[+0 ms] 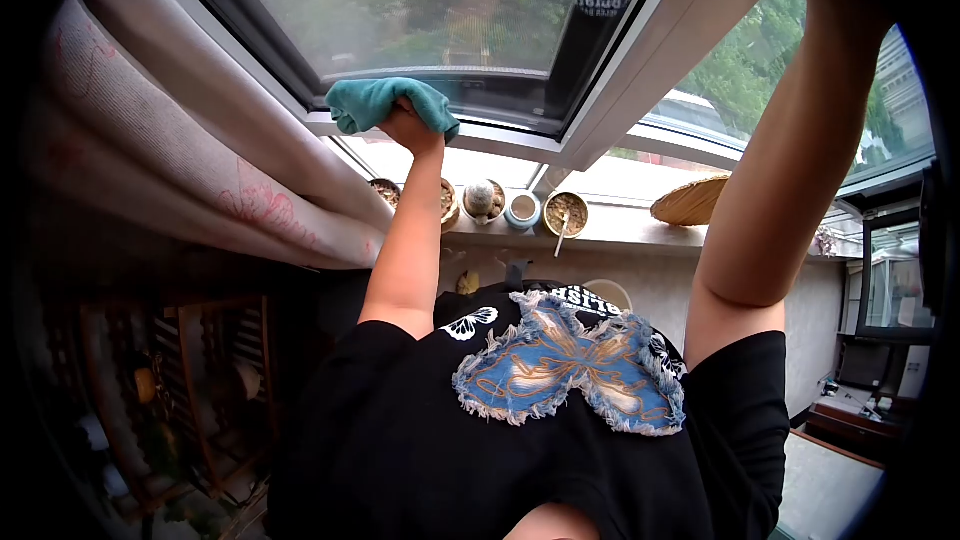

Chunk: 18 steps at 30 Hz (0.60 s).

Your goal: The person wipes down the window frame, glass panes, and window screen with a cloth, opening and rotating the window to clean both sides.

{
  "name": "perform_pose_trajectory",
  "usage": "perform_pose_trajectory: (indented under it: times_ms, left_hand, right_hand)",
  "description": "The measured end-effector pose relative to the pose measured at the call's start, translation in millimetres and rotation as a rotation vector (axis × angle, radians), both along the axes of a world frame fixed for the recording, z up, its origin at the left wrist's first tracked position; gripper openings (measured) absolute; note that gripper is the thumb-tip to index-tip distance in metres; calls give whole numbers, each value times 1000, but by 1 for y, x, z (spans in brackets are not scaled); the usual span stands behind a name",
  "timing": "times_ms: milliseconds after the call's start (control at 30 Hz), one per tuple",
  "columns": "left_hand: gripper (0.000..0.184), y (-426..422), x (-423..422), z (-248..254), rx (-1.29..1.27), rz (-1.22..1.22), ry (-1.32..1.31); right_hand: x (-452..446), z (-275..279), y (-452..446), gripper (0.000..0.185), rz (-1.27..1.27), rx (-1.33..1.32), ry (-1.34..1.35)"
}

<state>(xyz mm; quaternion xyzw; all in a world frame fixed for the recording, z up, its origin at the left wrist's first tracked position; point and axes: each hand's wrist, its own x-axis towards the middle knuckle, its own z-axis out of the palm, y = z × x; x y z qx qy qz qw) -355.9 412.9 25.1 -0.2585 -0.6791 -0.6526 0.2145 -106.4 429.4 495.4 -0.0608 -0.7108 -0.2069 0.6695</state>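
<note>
A teal cloth (365, 103) is bunched in my left hand (408, 128), whose fingers are wrapped round it. Cloth and hand are at the lower frame of the window (430, 10); whether the cloth presses on the glass I cannot tell. My right arm reaches up past the top right edge, so the right hand lies outside the view. Below the left hand, on the sill, stand a potted round cactus (482, 200), a small blue-white pot (522, 208) and a pot of soil with a white spoon-like stick (566, 214).
A patterned curtain (240, 170) hangs on the left beside the window. On the sill (620, 232) towards the right lies a woven straw item (690, 202). Wooden shelves (190, 390) stand in shadow at lower left. Dark furniture (850, 420) is at far right.
</note>
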Motion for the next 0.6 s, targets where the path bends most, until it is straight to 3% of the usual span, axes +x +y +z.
perform_pose_trajectory:
  times_ms: [67,133,167,200,300,467,500,600]
  left_hand:
    - [20,0,4,2,96,80,73]
    - [24,-12,15,6,-5,-14,-62]
    - [26,-18,29,16,-53,51,31]
    - [25,-28,36,16,-94,-119,34]
    - [20,-43,85,12,-174,-170,278]
    - [50,-69,153,-24,-205,-496,571]
    - [53,-70,162,-26,-327,-573,669]
    - [34,-56,167,-20,-315,-527,680]
  right_hand:
    - [2,0,0,25,-10,-3,0]
    - [4,1,0,25,-21,0,0]
    - [4,1,-1,25,-24,-1,-3]
    - [5,1,-1,25,-31,1,-2]
    - [7,0,-1,24,-34,3,-2]
    - [8,-4,-6,23,-56,14,0]
    - [8,-3,-6,23,-60,16,0]
    - [10,-2,-8,23,-74,21,-1]
